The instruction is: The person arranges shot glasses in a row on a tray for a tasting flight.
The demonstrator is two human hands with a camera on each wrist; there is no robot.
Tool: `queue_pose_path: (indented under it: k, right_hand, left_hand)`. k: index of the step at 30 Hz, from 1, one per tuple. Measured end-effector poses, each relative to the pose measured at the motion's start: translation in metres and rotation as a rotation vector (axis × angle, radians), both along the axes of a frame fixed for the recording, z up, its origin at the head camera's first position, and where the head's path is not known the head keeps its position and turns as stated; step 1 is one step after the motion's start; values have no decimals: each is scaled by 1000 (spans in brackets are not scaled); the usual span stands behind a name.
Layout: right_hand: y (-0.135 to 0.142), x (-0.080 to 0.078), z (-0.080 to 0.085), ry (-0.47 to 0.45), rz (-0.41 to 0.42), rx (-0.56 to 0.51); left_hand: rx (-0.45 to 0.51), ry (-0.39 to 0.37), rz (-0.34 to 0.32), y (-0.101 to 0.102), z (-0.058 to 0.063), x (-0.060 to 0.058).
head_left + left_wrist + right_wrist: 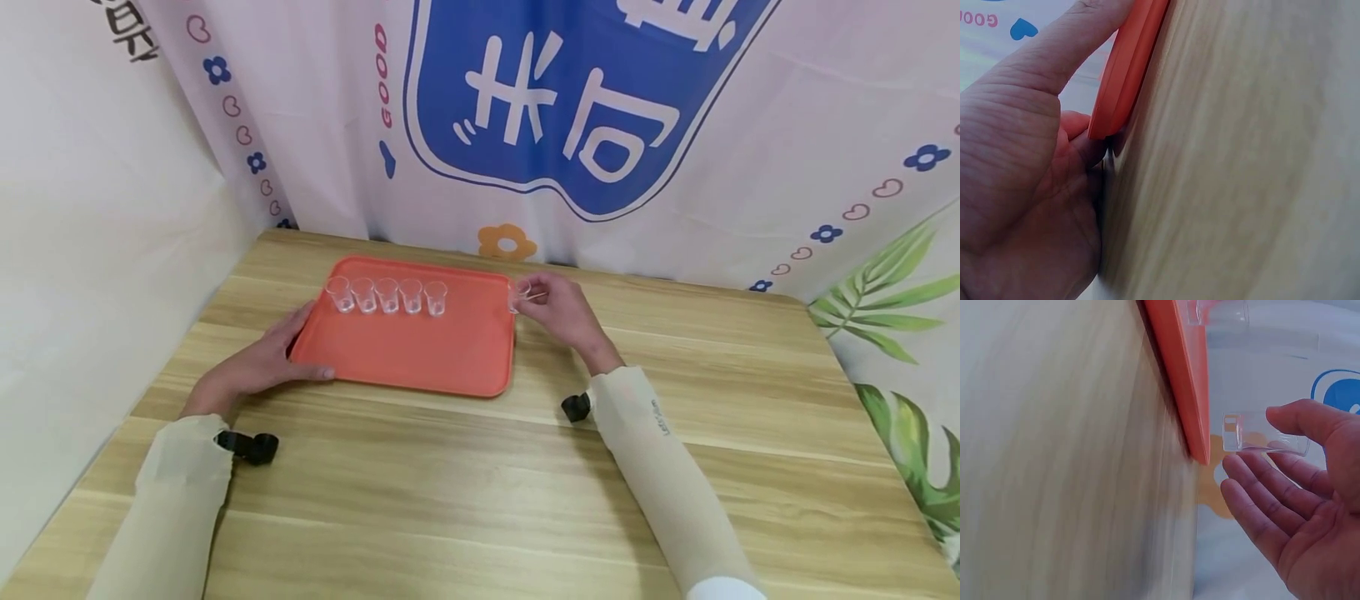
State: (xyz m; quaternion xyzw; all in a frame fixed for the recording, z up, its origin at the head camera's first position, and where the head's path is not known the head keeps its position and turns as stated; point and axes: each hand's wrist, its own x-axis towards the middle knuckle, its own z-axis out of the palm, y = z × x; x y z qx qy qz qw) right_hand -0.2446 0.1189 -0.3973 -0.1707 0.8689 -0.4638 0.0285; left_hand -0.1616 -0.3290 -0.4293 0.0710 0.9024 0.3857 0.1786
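A red tray (420, 354) lies on the wooden table. Along its back half stands a row of several small clear plastic cups (387, 298), upright and close together. My left hand (262, 364) grips the tray's left front corner; in the left wrist view the thumb (1079, 37) lies along the rim while the fingertips reach the underside. Between thumb and fingers, my right hand (558, 308) pinches another clear cup (1260, 432) near the tray's back right corner. That cup is upright, held above the rim's level, its base free of the fingers.
The wooden table (420, 500) extends in front of the tray and to its right. Behind the table hangs a printed curtain (337, 192), with a pale wall covering (112, 208) at the left. A dark wrist camera (576, 407) juts from the right sleeve.
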Motion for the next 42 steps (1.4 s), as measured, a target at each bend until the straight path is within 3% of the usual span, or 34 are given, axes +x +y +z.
queue_pose_path:
  k: [8, 42]
  right_hand:
    - [-16, -1, -3, -2, 37, -31]
    - [-71, -4, -6, 21, 135, 121]
  left_hand:
    - [14, 18, -10, -1, 0, -1]
    - [10, 15, -8, -1, -1, 0]
